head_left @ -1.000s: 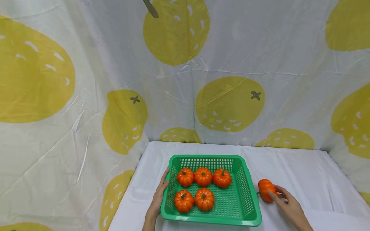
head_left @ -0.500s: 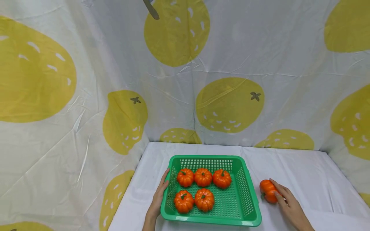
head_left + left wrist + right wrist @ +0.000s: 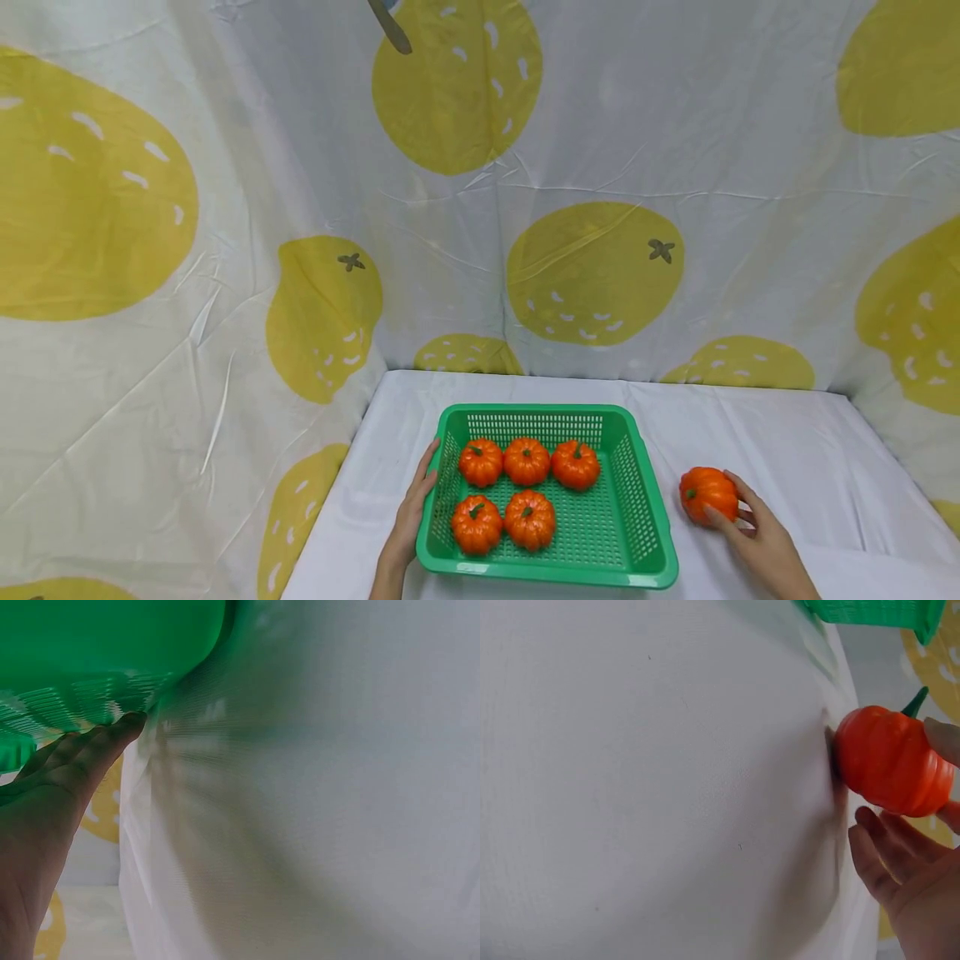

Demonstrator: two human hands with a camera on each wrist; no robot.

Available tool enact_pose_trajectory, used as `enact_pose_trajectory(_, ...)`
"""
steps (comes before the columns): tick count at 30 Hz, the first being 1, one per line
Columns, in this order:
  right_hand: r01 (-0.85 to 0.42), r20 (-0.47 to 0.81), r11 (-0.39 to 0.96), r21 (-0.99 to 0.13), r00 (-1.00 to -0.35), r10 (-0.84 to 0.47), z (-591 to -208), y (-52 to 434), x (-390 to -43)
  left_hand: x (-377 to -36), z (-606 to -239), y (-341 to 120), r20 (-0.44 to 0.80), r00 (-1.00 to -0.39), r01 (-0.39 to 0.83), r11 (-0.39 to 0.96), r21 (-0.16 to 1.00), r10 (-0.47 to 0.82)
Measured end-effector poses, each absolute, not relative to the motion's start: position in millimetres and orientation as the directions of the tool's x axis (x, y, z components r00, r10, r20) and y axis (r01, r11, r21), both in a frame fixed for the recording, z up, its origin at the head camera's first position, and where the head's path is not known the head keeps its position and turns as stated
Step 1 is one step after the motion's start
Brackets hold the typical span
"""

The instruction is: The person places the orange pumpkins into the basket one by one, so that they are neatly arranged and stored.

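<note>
- My right hand [image 3: 757, 533] curls round a loose pumpkin [image 3: 708, 493], lower right, on the white surface [image 3: 787, 450].
- My left hand [image 3: 411, 517], fingers straight, presses the green basket [image 3: 633, 500], lower centre.

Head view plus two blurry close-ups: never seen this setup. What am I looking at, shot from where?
No machine: a person with bare hands wears three cameras. The wide picture is from the head; the close-ups are from each wrist. A white cloth-covered table carries a green perforated plastic basket with five small orange toy pumpkins inside. The left hand rests against the basket's left wall, fingers straight. The right hand grips a sixth orange pumpkin on the cloth right of the basket, seen close up from the right wrist.
</note>
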State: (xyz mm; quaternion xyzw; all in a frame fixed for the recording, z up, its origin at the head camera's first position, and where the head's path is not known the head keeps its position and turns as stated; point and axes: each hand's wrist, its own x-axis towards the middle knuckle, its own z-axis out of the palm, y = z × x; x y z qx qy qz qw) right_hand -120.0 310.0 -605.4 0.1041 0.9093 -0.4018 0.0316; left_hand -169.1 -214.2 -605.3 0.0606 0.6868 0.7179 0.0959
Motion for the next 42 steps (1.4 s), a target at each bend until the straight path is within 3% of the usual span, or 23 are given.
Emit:
enact_pose_trajectory(7, 0.19, -0.045, 0.632, -0.751, -0.97, 0.238, -614, 314, -116, -169, -606, -215, -0.046, -0.974, -0.055, -0.038, 0.998, 0.22)
enact_pose_trajectory(15, 0.376, -0.219, 0.565, -0.735, -0.919, 0.327, -620, 314, -118, -169, -607, -214, -0.05, -0.973, -0.062, -0.043, 0.997, 0.226)
enact_pose_trajectory(22, 0.314, -0.119, 0.628, -0.712, -0.935, 0.333, -627, 327, -109, -169, -606, -214, -0.053, -0.973, -0.063, -0.035, 0.997, 0.225)
enact_pose_trajectory(32, 0.367, -0.155, 0.629, -0.685, -0.917, 0.366, -625, 332, -110, -168, -606, -214, -0.048, -0.976, -0.055, -0.025, 0.998, 0.21)
enact_pose_trajectory(42, 0.485, -0.214, 0.559, -0.673, -0.851, 0.48, -630, 314, -115, -170, -607, -214, -0.047, -0.976, -0.055, -0.031, 0.998, 0.213)
